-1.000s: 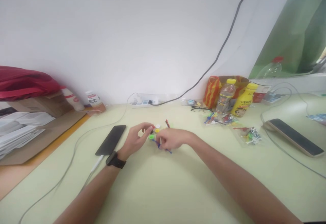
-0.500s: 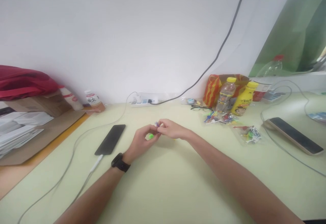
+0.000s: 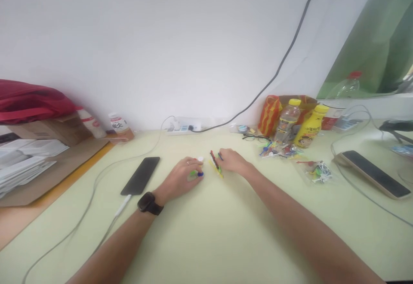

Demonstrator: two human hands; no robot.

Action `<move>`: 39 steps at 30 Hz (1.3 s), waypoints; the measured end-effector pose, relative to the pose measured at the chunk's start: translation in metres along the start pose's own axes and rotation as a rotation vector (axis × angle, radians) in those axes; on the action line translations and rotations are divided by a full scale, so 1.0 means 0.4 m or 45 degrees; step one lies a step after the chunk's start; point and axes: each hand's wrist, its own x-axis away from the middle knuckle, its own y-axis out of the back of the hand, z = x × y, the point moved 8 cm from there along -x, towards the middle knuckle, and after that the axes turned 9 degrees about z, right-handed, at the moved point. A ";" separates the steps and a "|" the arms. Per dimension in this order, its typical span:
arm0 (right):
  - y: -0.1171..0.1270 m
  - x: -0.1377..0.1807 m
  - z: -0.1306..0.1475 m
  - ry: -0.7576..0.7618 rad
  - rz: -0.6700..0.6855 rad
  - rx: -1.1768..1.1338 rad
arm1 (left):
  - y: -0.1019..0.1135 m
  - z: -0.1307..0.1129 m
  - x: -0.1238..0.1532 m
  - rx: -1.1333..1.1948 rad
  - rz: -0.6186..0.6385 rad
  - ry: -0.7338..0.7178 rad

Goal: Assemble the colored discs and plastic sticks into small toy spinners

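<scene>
My left hand (image 3: 180, 177), with a dark watch on the wrist, rests low over the table. A small blue round piece (image 3: 200, 174) sits between its thumb and fingertips. Small white (image 3: 200, 159) and green (image 3: 192, 173) pieces lie by those fingers, partly covered, with a bit of red beside them. My right hand (image 3: 233, 162) is closed at the table surface, and a thin blue stick (image 3: 220, 156) pokes out of its fingers. Just left of it lie a red stick (image 3: 212, 155) and a yellow stick (image 3: 220, 173), with some green among them.
A black phone (image 3: 140, 176) on a white cable lies left. Bags of small coloured parts (image 3: 279, 149), (image 3: 316, 171) lie right, before a clear bottle (image 3: 286, 120) and a yellow bottle (image 3: 311, 125). Glasses (image 3: 255, 137), a power strip (image 3: 183, 130) and another phone (image 3: 376, 173) are also there.
My hands were together over the small pieces and have moved apart, the right one to the right. The coloured sticks and round pieces between them now show.
</scene>
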 end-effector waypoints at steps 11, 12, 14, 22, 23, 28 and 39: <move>-0.072 -0.005 0.089 0.249 -0.087 -0.024 | -0.063 0.087 0.006 -0.055 0.116 0.174; -0.073 -0.005 0.091 0.251 -0.089 -0.044 | -0.070 0.094 0.006 -0.037 0.124 0.177; -0.074 -0.005 0.095 0.257 -0.093 -0.092 | -0.081 0.104 0.006 -0.009 0.141 0.184; -0.084 -0.017 0.113 0.348 -0.016 -0.379 | -0.090 0.117 -0.001 0.032 0.263 0.179; -0.086 -0.020 0.114 0.361 -0.008 -0.411 | -0.086 0.120 -0.002 0.042 0.272 0.194; -0.082 -0.028 0.102 0.362 0.001 -0.502 | -0.045 0.143 0.011 0.074 0.238 0.273; -0.084 -0.033 0.095 0.380 0.002 -0.520 | -0.029 0.138 0.025 0.030 0.243 0.210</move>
